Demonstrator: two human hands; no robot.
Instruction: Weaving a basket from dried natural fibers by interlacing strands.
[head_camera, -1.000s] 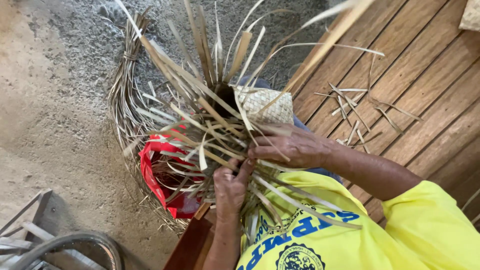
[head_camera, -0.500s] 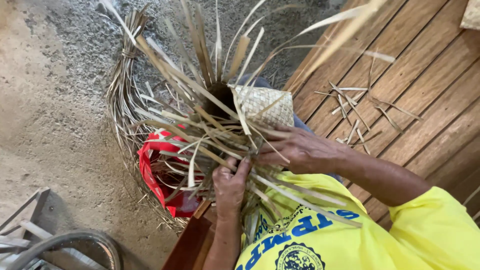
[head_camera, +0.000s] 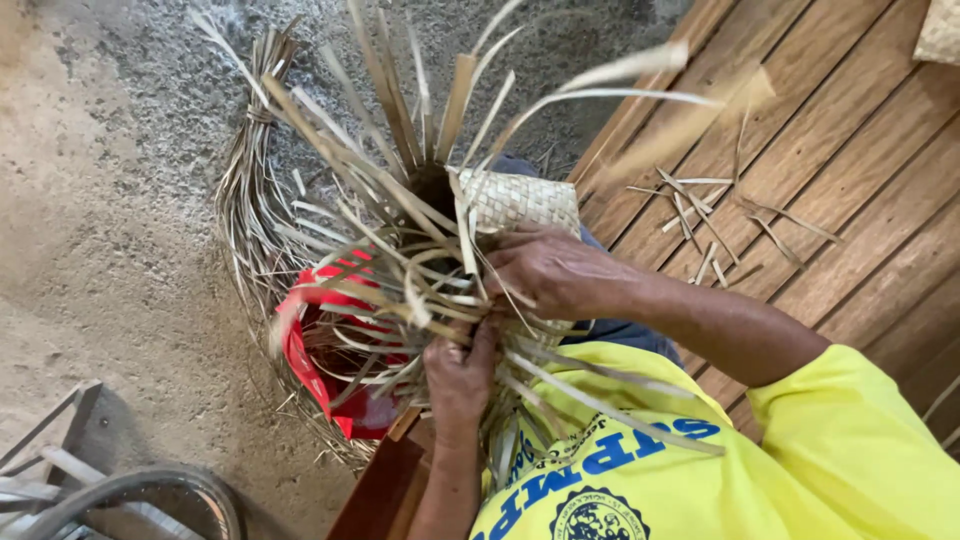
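A half-woven basket of dry palm strips (head_camera: 520, 200) rests in my lap, with many loose strip ends (head_camera: 400, 130) fanning upward and to the left. My right hand (head_camera: 550, 270) presses on the woven rim and pinches strips near the middle. My left hand (head_camera: 460, 375) comes up from below, fingers closed around strips at the basket's near edge. The two hands almost touch. A yellow printed shirt (head_camera: 650, 460) covers my chest and right arm.
A red plastic container (head_camera: 310, 360) sits under the strips on the gravel ground, beside a bundle of dried leaves (head_camera: 245, 210). Wooden decking (head_camera: 830, 150) with scattered strip scraps lies to the right. A metal frame and a wheel rim (head_camera: 130, 490) are at the bottom left.
The long loose strip at the upper right has swung across, blurred. Both hands have shifted slightly along the rim, staying on the strips.
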